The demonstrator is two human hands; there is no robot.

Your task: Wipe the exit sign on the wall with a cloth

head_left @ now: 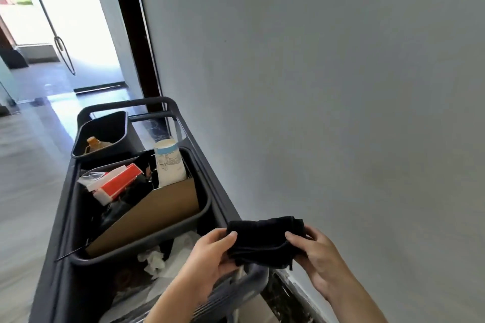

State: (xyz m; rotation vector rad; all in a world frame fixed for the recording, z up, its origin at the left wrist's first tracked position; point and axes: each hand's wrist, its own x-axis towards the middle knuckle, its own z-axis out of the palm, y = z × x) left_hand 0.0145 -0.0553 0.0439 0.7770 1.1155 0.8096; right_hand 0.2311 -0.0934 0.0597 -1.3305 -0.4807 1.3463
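A folded black cloth is held between both hands, low in the frame beside the grey wall. My left hand pinches its left edge, thumb on top. My right hand grips its right edge. The cloth hangs over the near corner of a dark cleaning cart. No exit sign shows anywhere in the frame.
The cart runs along the wall and carries a dark bin with cardboard, a red-and-white box and a white container. A smaller bin with a bottle sits behind. Crumpled paper lies nearby. A glass door stands ahead.
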